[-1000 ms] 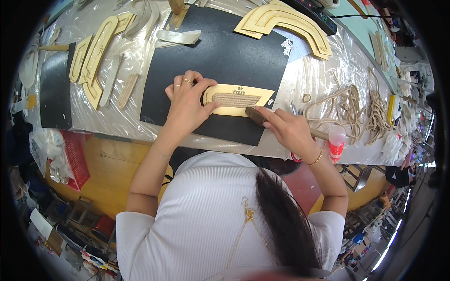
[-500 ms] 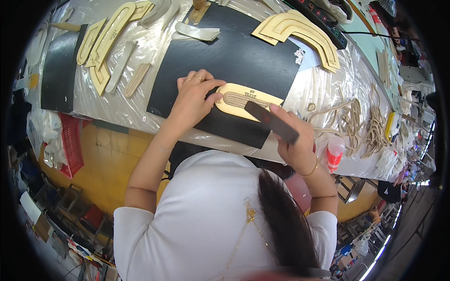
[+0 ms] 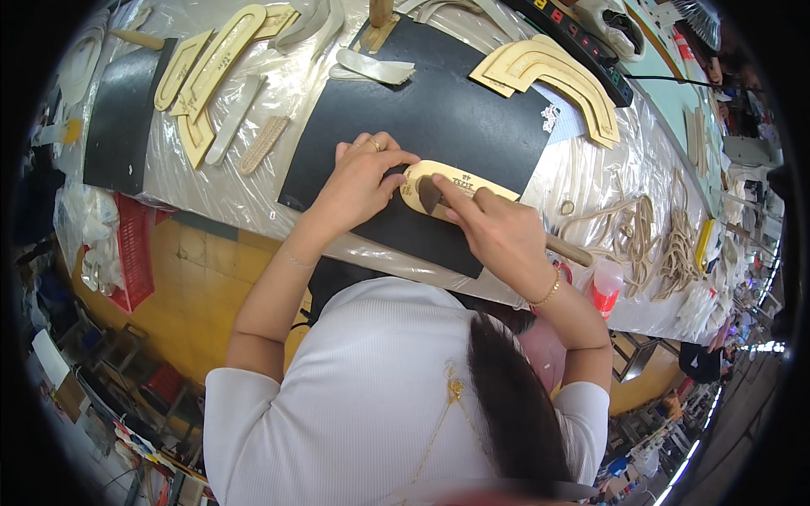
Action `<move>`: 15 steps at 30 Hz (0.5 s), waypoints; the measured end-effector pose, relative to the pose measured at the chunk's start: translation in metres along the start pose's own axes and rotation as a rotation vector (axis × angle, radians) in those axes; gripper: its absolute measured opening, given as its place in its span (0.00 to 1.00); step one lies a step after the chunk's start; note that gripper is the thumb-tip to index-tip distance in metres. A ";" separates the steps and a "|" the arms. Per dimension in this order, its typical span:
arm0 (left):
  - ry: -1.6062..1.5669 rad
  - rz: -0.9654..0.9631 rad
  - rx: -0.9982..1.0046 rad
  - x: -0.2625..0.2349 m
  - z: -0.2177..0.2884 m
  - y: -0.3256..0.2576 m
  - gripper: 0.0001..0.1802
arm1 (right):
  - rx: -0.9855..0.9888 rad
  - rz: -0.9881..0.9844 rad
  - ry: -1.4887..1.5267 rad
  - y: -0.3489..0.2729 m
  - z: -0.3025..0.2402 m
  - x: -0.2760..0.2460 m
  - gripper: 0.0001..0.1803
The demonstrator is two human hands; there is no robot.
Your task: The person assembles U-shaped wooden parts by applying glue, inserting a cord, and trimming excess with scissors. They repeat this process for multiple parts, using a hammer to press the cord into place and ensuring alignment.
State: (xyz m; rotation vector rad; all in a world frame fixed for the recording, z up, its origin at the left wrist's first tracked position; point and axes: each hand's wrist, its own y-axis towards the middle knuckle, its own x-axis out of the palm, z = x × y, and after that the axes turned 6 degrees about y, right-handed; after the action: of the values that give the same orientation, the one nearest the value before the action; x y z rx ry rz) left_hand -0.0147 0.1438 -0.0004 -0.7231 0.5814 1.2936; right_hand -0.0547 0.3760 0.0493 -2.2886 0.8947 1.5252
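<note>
A cream-yellow rounded template (image 3: pixel 472 184) lies on a black mat (image 3: pixel 337 126) in front of me. My left hand (image 3: pixel 363 181) grips its left end with thumb and forefinger, the other fingers curled. A hammer is in my right hand (image 3: pixel 502 228), which wraps round it close to the head. Its dark head (image 3: pixel 429 195) rests on or just over the template's left part, with my forefinger laid along it. The wooden handle (image 3: pixel 569 250) sticks out to the right. The braided cord strip in the template's slot is now mostly hidden by hand and hammer.
Curved yellow templates (image 3: pixel 553 72) lie at the back right, others (image 3: pixel 211 72) at the left. A braided strip (image 3: pixel 264 144) and pale strips (image 3: pixel 371 67) lie about. Cord coils (image 3: pixel 624 223) and a pink-and-white bottle (image 3: pixel 605 287) are at right, a red crate (image 3: pixel 133 253) at left.
The right hand has turned and brought the hammer head left over the template, covering the cord strip. The left hand keeps its place at the template's end. The view has shifted slightly.
</note>
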 end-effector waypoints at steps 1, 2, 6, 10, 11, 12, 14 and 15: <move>-0.001 -0.009 0.003 0.000 0.000 -0.001 0.17 | 0.022 0.012 -0.033 -0.002 -0.002 -0.002 0.36; -0.005 -0.008 0.008 -0.002 -0.001 -0.001 0.18 | -0.008 0.081 0.046 -0.002 -0.002 -0.002 0.34; -0.029 -0.035 -0.004 -0.005 -0.003 0.000 0.18 | -0.036 0.024 0.044 -0.001 -0.003 -0.006 0.29; -0.032 -0.022 0.009 -0.004 -0.003 -0.002 0.23 | 0.099 -0.106 0.035 0.004 -0.008 -0.012 0.24; -0.055 0.008 0.000 -0.003 -0.002 -0.003 0.24 | 0.109 0.025 0.135 0.004 -0.010 -0.014 0.24; -0.077 0.042 -0.005 -0.003 -0.002 -0.003 0.26 | 0.076 0.226 0.234 0.005 -0.012 -0.014 0.23; -0.195 0.142 -0.067 0.000 -0.001 -0.001 0.28 | 0.047 0.167 0.127 0.008 -0.012 -0.010 0.24; -0.246 0.173 -0.110 0.000 0.000 0.000 0.30 | 0.095 0.007 0.036 0.009 -0.011 -0.006 0.24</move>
State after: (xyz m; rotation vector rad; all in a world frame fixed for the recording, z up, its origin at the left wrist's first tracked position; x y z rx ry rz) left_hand -0.0142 0.1440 -0.0007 -0.6008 0.3809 1.5589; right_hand -0.0537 0.3650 0.0602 -2.2540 0.9642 1.4170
